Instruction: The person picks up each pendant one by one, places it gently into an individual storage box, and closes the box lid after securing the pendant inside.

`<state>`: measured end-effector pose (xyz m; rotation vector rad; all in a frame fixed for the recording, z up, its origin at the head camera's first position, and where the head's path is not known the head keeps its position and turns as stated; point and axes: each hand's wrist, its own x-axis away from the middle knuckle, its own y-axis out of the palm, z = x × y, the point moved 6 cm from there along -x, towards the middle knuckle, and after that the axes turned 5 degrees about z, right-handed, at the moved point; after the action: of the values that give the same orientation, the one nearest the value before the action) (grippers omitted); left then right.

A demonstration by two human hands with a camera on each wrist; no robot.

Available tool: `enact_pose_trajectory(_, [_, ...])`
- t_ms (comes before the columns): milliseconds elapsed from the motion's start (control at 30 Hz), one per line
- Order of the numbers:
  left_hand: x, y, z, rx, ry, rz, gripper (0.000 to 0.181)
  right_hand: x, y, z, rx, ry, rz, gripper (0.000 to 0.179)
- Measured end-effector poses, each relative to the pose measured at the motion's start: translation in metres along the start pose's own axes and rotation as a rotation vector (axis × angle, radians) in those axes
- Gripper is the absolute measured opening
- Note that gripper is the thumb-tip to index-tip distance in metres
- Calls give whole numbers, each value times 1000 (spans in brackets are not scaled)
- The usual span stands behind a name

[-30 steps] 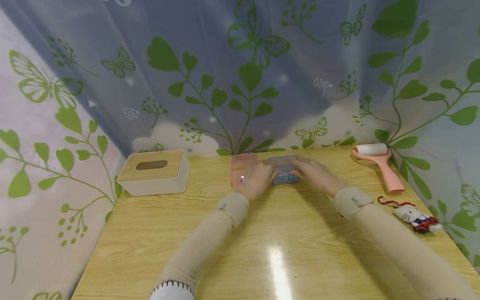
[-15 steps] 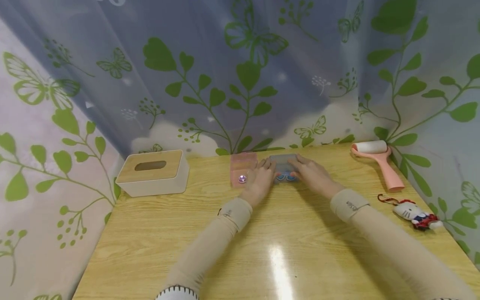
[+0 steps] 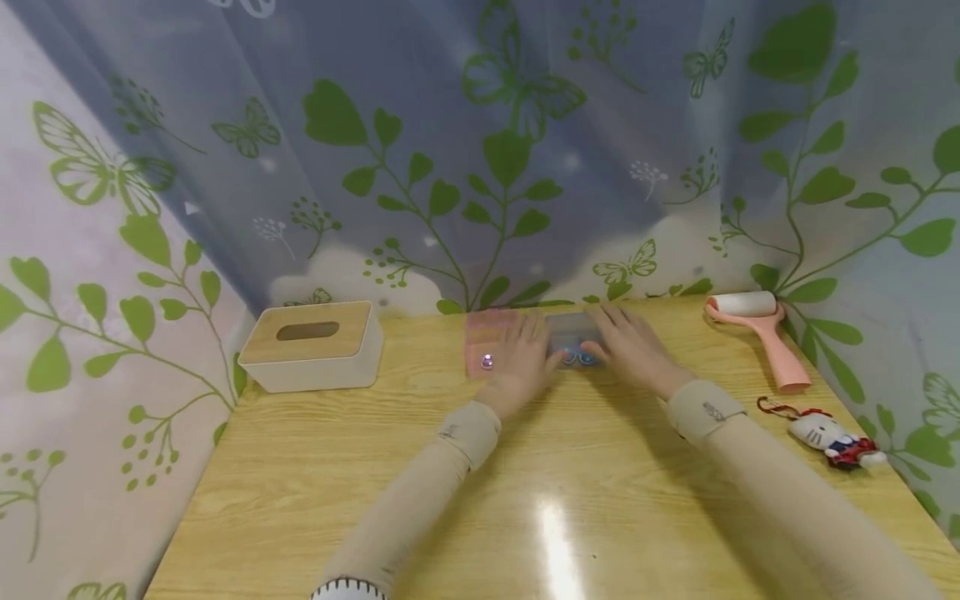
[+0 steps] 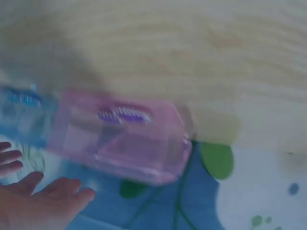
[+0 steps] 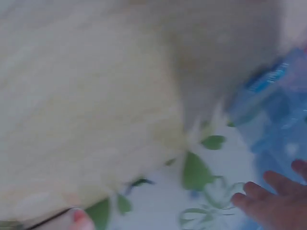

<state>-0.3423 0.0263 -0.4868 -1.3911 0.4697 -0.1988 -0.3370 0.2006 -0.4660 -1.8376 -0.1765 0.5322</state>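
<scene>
Two translucent plastic boxes stand side by side at the table's back edge. The pink box [image 3: 483,343] has a round purple gem on its front; the blue box [image 3: 567,327] carries two blue heart-shaped gems. My left hand [image 3: 517,367] overlaps the right part of the pink box in the head view, its fingers straight. Over the blue box's right side is my right hand [image 3: 633,350], fingers also extended. Both thumbs point inward near the blue gems. In the left wrist view the pink box [image 4: 129,139] shows beyond the fingers of my left hand [image 4: 43,199]. Neither hand grips anything.
A white tissue box [image 3: 315,346] with a wooden lid stands at the back left. At the right lie a pink lint roller [image 3: 768,333] and a plush cat keychain [image 3: 832,437]. A curtain [image 3: 420,150] printed with leaves and butterflies hangs right behind the table [image 3: 480,533].
My fingers, bent at the boxes' sides before, have straightened and spread. The thumbs now stick out over the blue box. Both boxes keep about the same place.
</scene>
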Motion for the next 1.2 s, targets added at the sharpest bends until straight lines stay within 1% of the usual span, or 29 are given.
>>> enact_pose_trajectory(67, [2, -11, -11, 112, -42, -6, 73, -9, -4, -11, -79, 35, -1, 74])
enact_pose_trajectory(100, [3, -16, -18, 161, -62, -1, 74, -13, -6, -18, -140, 58, -4, 75])
enact_pose_trajectory(200, [4, -28, -41, 265, -139, 31, 75, -29, -11, -39, -360, 144, -2, 80])
enact_pose_trajectory(233, [8, -40, -46, 313, -174, 37, 72, -35, -12, -47, -436, 168, -1, 81])
enact_pose_trajectory(300, [8, -45, -63, 376, -223, 60, 72, -46, -11, -62, -573, 215, 4, 83])
enact_pose_trajectory(367, [8, -46, -79, 463, -277, 70, 71, -57, -6, -74, -659, 241, -1, 84])
enact_pose_trajectory(433, [7, -44, -92, 541, -327, 68, 71, -67, 2, -83, -723, 268, -28, 85])
enact_pose_trajectory(567, [6, -36, -112, 650, -390, 44, 73, -77, 23, -93, -776, 334, -103, 90])
enact_pose_trajectory(700, [8, -27, -127, 825, -456, 0, 77, -83, 39, -97, -818, 398, -141, 96])
enact_pose_trajectory(800, [9, -22, -131, 929, -496, -43, 81, -85, 48, -94, -867, 452, -159, 98])
enact_pose_trajectory(867, [9, -19, -132, 972, -508, -65, 82, -86, 54, -93, -896, 486, -180, 100])
enact_pose_trajectory(967, [9, -17, -134, 1028, -514, -78, 84, -87, 60, -94, -940, 528, -209, 101])
enact_pose_trajectory(1100, [8, -17, -134, 1081, -520, -81, 86, -88, 64, -96, -959, 540, -207, 99])
enact_pose_trajectory(1200, [9, -18, -136, 1104, -534, -77, 85, -89, 65, -97, -968, 537, -181, 97])
